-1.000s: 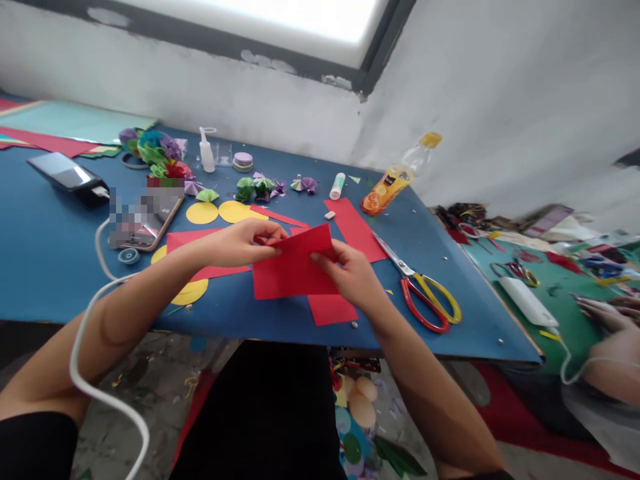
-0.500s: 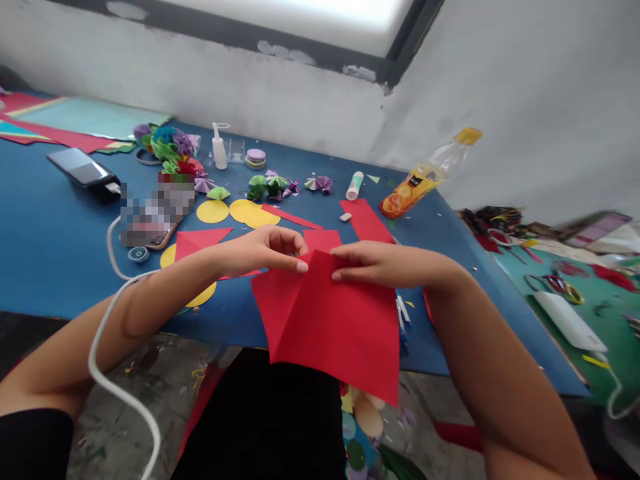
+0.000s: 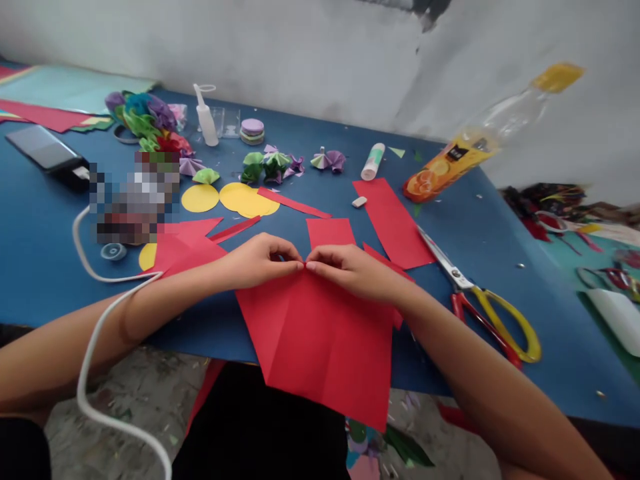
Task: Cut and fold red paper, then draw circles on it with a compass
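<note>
A creased sheet of red paper (image 3: 320, 340) hangs from both hands over the table's front edge, partly above my lap. My left hand (image 3: 267, 260) pinches its upper edge between thumb and forefinger. Right beside it, my right hand (image 3: 340, 263) pinches the same edge, the fingertips of the two hands almost touching. Fold lines run down the sheet. Behind the hands lie a red paper piece (image 3: 330, 231) and a long red strip (image 3: 395, 223). More red paper (image 3: 183, 247) lies under and beside my left forearm.
Scissors (image 3: 463, 280) lie open right of my right forearm. A juice bottle (image 3: 460, 157) leans at the back right, near a glue stick (image 3: 373, 162). Yellow paper circles (image 3: 200, 198), paper flowers (image 3: 273, 165) and a small white squeeze bottle (image 3: 206, 120) stand behind. A white cable (image 3: 100, 407) crosses my left forearm.
Both hands have drawn together along the paper's upper edge, and a second crease shows on the sheet. The view has shifted down, and the scissors have come into sight.
</note>
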Motion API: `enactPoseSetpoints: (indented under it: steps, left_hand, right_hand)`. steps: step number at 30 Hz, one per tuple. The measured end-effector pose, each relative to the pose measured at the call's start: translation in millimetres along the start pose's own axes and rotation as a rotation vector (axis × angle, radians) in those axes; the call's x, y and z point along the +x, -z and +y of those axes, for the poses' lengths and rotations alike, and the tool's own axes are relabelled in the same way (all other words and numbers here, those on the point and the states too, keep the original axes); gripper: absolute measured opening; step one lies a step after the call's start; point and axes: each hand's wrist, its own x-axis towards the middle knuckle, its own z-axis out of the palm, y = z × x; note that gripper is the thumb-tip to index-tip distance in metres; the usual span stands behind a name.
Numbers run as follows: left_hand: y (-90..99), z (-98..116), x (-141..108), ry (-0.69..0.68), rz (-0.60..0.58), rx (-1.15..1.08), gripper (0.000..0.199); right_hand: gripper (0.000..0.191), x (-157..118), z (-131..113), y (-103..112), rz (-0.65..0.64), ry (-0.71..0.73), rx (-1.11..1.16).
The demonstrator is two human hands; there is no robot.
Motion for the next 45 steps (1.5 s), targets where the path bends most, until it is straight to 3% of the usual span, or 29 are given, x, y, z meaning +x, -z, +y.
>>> enactPoseSetpoints:
  steps: [11, 36, 45]
  left_hand:
    - [-1.3, 8.7, -5.0, 0.073, 0.0, 0.071, 0.015]
    - [-0.1, 11.9, -7.9, -0.031, -0.039, 0.203, 0.011]
    - [-8.4, 17.5, -9.4, -0.01, 0.088, 0.082, 0.011]
  right_hand:
    - [0.017, -7.2, 3.8, -15.3, 0.126, 0.095, -0.051]
    - [0.012, -7.3, 3.2, -26.4, 0.173, 0.162, -0.024]
    - [0.013, -9.0, -0.5, -25.4, 0.258, 0.155, 0.093]
